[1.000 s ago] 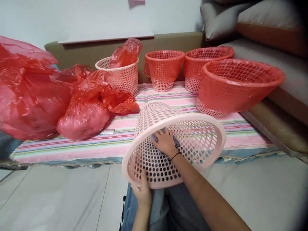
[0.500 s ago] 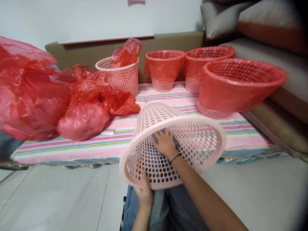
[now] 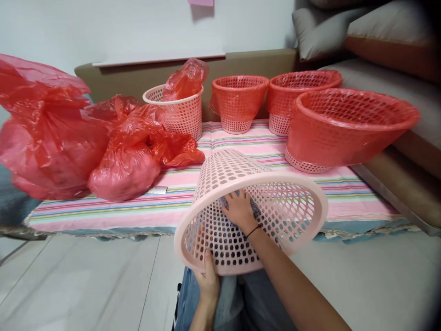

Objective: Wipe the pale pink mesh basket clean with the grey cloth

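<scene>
A pale pink plastic mesh basket [image 3: 223, 171] lies tilted on its side over my lap, its wide mouth facing me. My left hand [image 3: 208, 279] is closed on the lower left rim, thumb inside and the other fingers behind the wall. Inside the basket, my right hand [image 3: 241, 212] presses a speckled grey cloth [image 3: 255, 208] against the mesh wall. The fingers lie over the cloth, which sticks out on both sides of the hand. A dark band circles the right wrist.
Behind stand a basket lined with a red bag [image 3: 240, 97], another lined basket [image 3: 303, 85] and a nearer lined basket [image 3: 351, 133]. A pink basket [image 3: 182, 115] holds a crumpled red bag. Filled red bags [image 3: 55, 151] sit left on the striped cloth [image 3: 103, 214]. Cushions [image 3: 389, 27] are stacked right.
The view has shifted slightly, so everything appears a little lower and further right. My right hand has moved barely, still on the cloth inside the basket; the left keeps its grip.
</scene>
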`<state>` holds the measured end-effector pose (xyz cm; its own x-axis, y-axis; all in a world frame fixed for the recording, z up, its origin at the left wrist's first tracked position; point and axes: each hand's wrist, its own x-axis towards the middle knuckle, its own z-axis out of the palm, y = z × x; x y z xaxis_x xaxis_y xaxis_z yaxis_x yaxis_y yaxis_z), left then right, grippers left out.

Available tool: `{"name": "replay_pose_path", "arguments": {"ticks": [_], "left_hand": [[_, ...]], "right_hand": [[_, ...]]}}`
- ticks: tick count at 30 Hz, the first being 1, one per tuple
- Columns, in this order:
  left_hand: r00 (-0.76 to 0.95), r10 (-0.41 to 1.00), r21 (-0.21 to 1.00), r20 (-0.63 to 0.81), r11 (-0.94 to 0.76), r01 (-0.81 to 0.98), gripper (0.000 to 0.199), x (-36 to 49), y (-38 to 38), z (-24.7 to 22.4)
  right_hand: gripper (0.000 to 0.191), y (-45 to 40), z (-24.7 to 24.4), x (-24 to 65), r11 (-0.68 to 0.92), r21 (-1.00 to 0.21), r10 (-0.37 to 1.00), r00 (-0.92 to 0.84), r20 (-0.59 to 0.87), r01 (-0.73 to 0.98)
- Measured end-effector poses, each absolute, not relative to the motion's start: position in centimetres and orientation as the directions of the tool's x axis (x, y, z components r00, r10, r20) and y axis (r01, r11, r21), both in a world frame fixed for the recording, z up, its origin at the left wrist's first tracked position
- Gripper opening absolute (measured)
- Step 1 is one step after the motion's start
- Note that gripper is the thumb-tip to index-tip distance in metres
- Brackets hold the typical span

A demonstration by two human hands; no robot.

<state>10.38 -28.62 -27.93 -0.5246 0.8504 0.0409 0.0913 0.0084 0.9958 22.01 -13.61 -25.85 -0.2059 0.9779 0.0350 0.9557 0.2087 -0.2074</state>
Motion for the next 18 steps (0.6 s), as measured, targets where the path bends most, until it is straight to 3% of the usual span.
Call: {"name": "replay_pose_path", "arguments": {"ticks": [9, 18], "left_hand": [[-0.562, 0.819, 0.989, 0.117, -0.151, -0.014, 0.051, 10.8, -28.1, -27.9], [-0.603, 0.795, 0.997, 0.065, -0.081, -0.001, 0.056, 10.9, -28.1, -27.8]], "right_hand": [[0.056, -13.5, -25.3, 22.2, 0.198, -0.234, 0.979, -0.204, 0.000, 0.952], [0.060, -18.6, -23.8, 22.4, 0.271, -0.343, 0.958, -0.285, 0.011, 0.899]]}}
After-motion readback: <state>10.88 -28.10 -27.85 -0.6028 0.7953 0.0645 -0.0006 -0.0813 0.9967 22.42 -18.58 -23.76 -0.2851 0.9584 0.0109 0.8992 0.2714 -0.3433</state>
